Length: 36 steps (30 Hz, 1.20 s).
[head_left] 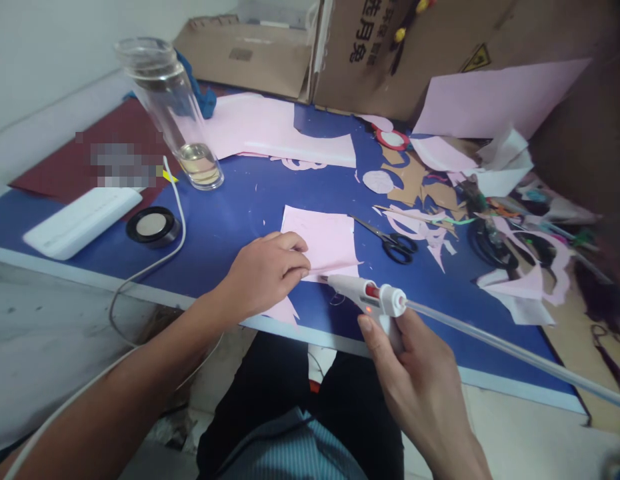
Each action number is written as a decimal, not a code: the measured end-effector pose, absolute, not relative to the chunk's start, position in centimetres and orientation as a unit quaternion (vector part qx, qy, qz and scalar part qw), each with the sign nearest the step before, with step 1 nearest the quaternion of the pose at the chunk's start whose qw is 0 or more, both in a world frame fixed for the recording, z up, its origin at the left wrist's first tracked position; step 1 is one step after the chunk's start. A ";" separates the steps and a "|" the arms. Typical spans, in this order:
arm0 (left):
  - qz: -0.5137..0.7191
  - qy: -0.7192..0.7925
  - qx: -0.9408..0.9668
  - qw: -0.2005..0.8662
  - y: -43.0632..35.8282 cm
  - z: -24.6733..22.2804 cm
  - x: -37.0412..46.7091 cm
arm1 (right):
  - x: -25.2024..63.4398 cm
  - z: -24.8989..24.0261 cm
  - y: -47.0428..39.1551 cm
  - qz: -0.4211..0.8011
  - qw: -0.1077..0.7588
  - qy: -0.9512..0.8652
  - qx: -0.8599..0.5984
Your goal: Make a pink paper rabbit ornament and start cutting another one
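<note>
The right hand (425,373) is closed round the grip of a white hot-glue gun (367,293) just over the table's near edge, thumb on the handle's side; an orange light glows on its body, and a long clear glue stick (490,341) runs from its rear towards the near right corner; the left hand (270,270) lies with bent fingers drawn together on the left side of a pink paper piece (323,233), though whether they pinch it or only press it I cannot tell. That piece lies near the middle of the table's near edge, a flap along its near side; the nozzle sits right by this flap, contact unclear; a jagged pink scrap (283,312) overhangs the near edge.

Black-handled scissors (397,247) lie just right of the paper; towards the left end are a white oblong block (80,227), a black tape roll (169,235) and a glass bottle (203,167) of pale yellow liquid; a dark red folder (50,167) carries a pixelated, unreadable patch.

Along the far edge lie pink sheets (260,127); behind stands a cardboard box (440,40) with large black Chinese characters, seemingly ending in 月兔, smaller ones beside them, and a yellow warning triangle (477,58).
</note>
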<state>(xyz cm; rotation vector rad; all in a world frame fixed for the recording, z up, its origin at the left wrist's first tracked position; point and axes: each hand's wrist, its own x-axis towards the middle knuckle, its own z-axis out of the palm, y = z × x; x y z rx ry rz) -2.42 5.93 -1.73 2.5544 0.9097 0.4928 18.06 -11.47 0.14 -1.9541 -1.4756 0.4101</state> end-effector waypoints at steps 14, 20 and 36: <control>0.186 0.319 0.910 0.190 6.1 -2.2 -2.8 | 18.2 -0.8 -12.0 0.171 0.356 -0.528 -0.752; 0.189 0.318 0.911 0.186 6.0 -2.0 -2.4 | 17.5 -0.3 -11.6 0.176 0.360 -0.559 -0.726; 0.187 0.323 0.907 0.193 6.0 -1.8 -2.4 | 18.7 -0.5 -12.2 0.147 0.342 -0.538 -0.756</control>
